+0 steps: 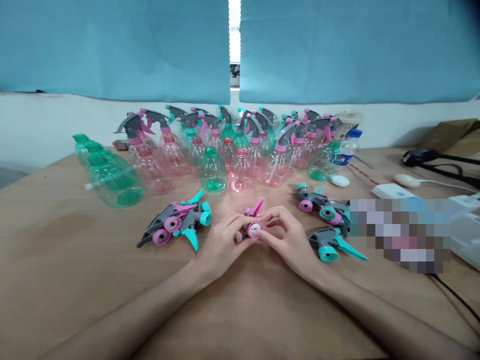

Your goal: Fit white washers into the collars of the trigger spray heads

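Observation:
Both my hands meet over the middle of the table around one pink-and-grey spray trigger head [255,229], its round collar facing me and its pink lever pointing up and away. My left hand [227,235] grips its left side, with fingers curled round the body. On the right, my right hand [287,235] pinches the collar between thumb and fingers; something white shows inside the collar. A pile of spray trigger heads [173,223] in grey, pink and teal lies left of my left hand. More trigger heads [328,212] lie just beyond my right hand.
Green and pink clear bottles [215,172] stand in rows at the back, many topped with trigger heads. A blue-capped drink bottle [350,147], a white round object [340,181], cables and a white box [395,191] are at the right. Blue curtains [112,50] hang behind.

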Demonstrator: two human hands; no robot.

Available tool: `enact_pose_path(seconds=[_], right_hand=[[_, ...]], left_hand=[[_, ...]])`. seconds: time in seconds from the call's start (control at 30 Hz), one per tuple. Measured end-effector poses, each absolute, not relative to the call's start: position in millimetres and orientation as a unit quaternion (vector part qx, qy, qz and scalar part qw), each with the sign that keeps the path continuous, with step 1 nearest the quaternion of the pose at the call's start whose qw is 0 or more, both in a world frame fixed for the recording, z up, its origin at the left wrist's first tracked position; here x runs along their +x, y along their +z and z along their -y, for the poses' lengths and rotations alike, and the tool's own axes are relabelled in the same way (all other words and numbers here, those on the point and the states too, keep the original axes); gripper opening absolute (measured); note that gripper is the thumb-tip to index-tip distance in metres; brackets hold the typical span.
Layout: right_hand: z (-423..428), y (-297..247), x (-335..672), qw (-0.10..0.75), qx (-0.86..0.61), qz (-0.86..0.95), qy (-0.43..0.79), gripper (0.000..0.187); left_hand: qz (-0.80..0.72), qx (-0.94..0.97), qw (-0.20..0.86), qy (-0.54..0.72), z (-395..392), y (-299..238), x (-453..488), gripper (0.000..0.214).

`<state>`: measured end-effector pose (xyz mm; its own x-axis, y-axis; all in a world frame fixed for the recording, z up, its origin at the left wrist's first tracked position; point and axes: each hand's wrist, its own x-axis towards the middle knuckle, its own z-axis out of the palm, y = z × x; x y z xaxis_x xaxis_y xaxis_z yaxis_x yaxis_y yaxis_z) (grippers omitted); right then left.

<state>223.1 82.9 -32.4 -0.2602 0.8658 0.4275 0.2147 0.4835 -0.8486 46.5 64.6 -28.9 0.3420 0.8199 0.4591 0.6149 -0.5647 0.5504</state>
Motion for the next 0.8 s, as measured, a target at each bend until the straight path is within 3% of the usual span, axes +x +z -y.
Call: enact_pose_path(seconds=[0.17, 0.37, 0.8], right_hand=[[-84, -27, 226, 0.492, -0.385, 0.731, 0.273, 0.011], [-84, -22, 229, 0.441, -0.359, 0.793, 0.218, 0.006], [-84, -18, 231, 0.368, -0.37, 0.817, 0.245, 0.014]], left_hand=[[-0.46, 0.797, 0.134, 0.368, -65, -28, 47, 0.027], [-0.46, 0.8, 0.119, 0.367, -66, -30, 47, 0.024], [-0.441, 0.817, 0.102, 0.358, -66, -32, 45, 0.026]])
